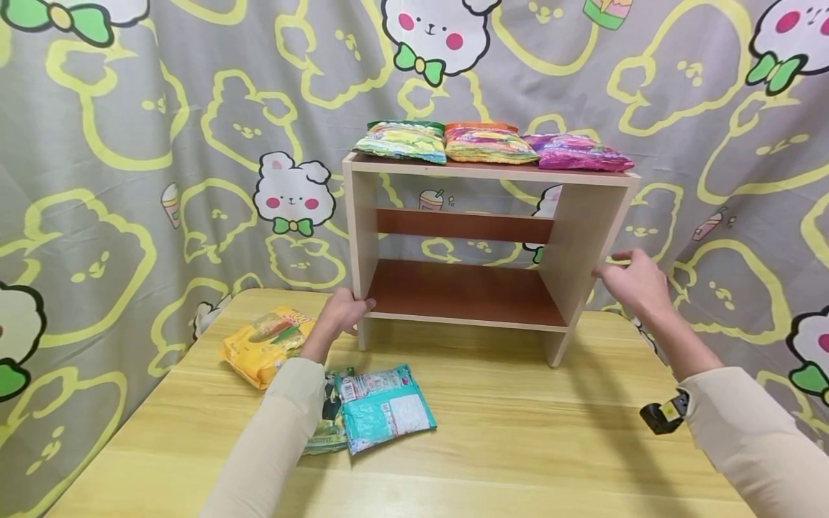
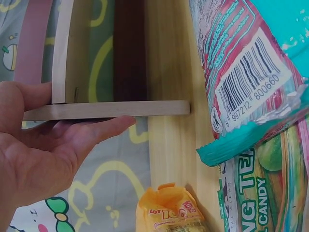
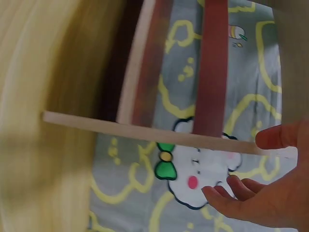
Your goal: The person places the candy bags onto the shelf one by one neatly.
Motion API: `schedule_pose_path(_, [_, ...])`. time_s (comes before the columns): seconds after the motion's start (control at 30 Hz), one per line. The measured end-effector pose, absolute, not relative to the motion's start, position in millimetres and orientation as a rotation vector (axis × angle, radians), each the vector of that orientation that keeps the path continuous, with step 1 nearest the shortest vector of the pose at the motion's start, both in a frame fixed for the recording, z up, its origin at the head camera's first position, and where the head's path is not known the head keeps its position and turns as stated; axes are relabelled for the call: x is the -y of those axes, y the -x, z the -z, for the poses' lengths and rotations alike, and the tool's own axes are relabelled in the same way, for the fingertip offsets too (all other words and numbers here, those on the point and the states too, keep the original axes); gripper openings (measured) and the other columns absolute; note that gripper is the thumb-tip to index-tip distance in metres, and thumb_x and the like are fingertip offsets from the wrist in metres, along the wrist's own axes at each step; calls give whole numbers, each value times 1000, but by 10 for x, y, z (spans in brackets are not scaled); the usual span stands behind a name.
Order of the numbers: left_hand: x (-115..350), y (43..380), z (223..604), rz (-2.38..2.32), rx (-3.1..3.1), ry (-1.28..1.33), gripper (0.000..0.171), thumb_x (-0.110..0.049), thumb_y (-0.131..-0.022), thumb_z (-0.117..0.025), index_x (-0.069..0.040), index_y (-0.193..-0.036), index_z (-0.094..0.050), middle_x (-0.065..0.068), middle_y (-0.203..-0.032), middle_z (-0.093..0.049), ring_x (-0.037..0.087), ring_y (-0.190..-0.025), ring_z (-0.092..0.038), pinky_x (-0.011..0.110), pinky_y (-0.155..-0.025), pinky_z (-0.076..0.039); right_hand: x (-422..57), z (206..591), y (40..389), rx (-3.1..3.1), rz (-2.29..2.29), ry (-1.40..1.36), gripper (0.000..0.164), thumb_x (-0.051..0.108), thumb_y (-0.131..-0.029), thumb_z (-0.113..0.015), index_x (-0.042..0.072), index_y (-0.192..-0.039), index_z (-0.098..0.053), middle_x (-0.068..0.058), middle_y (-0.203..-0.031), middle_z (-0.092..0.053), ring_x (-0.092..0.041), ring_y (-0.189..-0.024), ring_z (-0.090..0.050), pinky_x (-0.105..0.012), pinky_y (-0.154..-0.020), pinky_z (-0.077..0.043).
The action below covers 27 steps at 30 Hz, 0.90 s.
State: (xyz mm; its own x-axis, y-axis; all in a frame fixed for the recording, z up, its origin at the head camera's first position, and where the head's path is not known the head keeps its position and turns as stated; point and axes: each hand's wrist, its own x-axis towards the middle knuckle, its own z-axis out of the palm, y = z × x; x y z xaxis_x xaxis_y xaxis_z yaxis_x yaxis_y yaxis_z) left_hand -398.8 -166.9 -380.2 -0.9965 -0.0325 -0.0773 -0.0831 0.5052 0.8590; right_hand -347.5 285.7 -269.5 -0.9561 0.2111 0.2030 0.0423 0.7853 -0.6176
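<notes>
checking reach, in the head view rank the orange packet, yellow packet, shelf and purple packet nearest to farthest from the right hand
1. Shelf: its right side is beside the right hand.
2. Purple packet: right end of the shelf's top.
3. Orange packet: middle of the top.
4. Yellow packet: far left, on the table.

Head view: we look forward and down from farthest back, the shelf [image 1: 466, 291] just right of centre. Wrist views, left and right: we look close in at either shelf end, turned sideways, the table [image 2: 171, 154] right of centre and at frame left respectively. All three share shelf, table and curtain [image 1: 194, 129].
</notes>
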Motion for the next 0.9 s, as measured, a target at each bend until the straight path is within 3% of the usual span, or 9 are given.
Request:
schedule_pose_path(0.23, [1666, 3992, 3819, -1542, -2683, 100, 34, -22, -92, -59, 6, -110, -54, 19, -105, -53, 33, -103, -57, 40, -65, -59, -2837, 3027, 3480, 2784, -865, 116, 76, 53, -92, -48, -9, -135, -40, -33, -127, -49, -50, -115, -44, -56, -85, -41])
schedule_pose_path(0.5, [1663, 3983, 3810, -1541, -2693, 94, 37, -22, -92, -58, 7, -113, -54, 19, -107, -53, 33, -104, -56, 40, -65, -59, -2782, 3324, 3486, 2840, -885, 121, 75, 51, -95, -40, -14, -132, -40, -38, -128, -45, -56, -115, -40, -61, -89, -38])
schedule_pose_path(0.8, [1665, 4002, 3820, -1530, -2694, 109, 35, -23, -92, -58, 6, -111, -55, 18, -103, -53, 33, -103, -56, 39, -64, -59, -2721, 3604, 3539, 2868, -1038, 119, 73, 48, -98, -36, -16, -135, -36, -40, -130, -42, -53, -118, -41, -57, -92, -41])
schedule_pose_path(0.9, [1657, 4002, 3814, -1542, -2685, 111, 36, -23, -92, -59, 7, -112, -55, 20, -108, -54, 35, -105, -56, 40, -64, -59, -2720, 3684, 3553, 2886, -1067, 141, 75, 50, -98, -35, -15, -134, -37, -38, -126, -46, -50, -113, -47, -53, -86, -46])
